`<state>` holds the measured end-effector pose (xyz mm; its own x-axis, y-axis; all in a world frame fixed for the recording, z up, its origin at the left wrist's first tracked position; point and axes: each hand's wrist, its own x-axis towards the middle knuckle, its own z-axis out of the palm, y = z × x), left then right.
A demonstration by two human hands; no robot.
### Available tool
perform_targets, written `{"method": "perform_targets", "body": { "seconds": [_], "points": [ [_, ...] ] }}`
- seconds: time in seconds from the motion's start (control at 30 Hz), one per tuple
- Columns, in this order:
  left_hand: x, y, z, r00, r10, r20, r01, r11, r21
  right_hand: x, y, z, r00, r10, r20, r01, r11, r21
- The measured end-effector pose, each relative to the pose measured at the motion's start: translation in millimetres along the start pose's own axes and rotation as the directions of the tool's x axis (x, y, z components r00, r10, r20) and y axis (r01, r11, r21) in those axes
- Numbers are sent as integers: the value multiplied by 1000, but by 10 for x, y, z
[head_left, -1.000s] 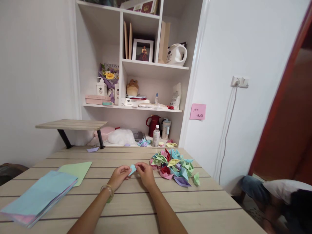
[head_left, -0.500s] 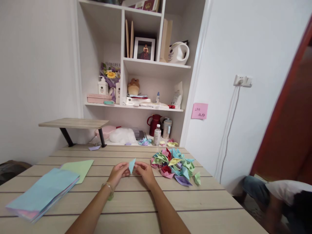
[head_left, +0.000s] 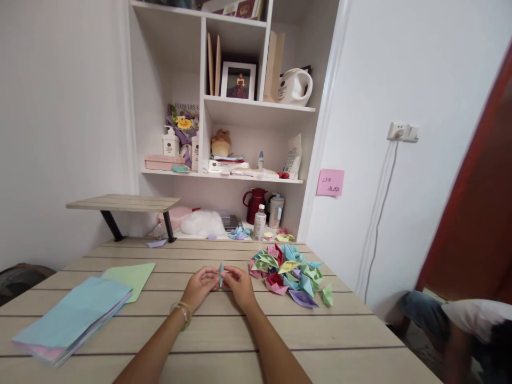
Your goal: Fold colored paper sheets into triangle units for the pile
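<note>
A small folded light blue paper (head_left: 221, 274) stands nearly edge-on between my hands, above the middle of the wooden table (head_left: 216, 325). My left hand (head_left: 202, 285) grips it from the left with the fingers bent, a bracelet round the wrist. From the right side, my right hand (head_left: 238, 284) pinches the same paper with its fingertips. To the right lies a pile of folded paper boats (head_left: 288, 269) in pink, green, yellow, blue and purple. Light blue sheets (head_left: 76, 314) are stacked at the left, beside a green sheet (head_left: 136, 277).
A small raised wooden shelf (head_left: 124, 202) stands at the table's back left, with a purple folded paper (head_left: 157, 244) near its leg. Behind are white shelves (head_left: 256, 102) with a bottle (head_left: 259, 223) and a red jug (head_left: 254, 205). A person (head_left: 476, 325) crouches at the right.
The blue paper has turned from showing a broad face to nearly edge-on between my fingers. The whole view has shifted slightly.
</note>
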<state>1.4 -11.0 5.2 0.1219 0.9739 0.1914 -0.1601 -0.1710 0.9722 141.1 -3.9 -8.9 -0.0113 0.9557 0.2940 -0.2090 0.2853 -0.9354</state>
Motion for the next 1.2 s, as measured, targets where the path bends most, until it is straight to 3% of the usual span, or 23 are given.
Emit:
{"method": "perform_targets", "body": {
  "seconds": [0.27,0.8,1.1,1.2],
  "points": [
    [-29,15,10,1000,3,23,-4,1000,19,-15,-16,-28,997,47,61,-50,998,34],
    [21,-19,-36,999,-54,4,54,993,-108,-28,-93,-52,991,-134,-4,132,982,-134],
    [10,-17,-9,997,54,-48,-52,997,51,-20,-16,-55,994,-103,38,107,984,-144],
    [-6,-19,-16,994,108,-33,-101,981,163,-18,-23,-68,988,-144,57,154,960,-235]
  ]
}}
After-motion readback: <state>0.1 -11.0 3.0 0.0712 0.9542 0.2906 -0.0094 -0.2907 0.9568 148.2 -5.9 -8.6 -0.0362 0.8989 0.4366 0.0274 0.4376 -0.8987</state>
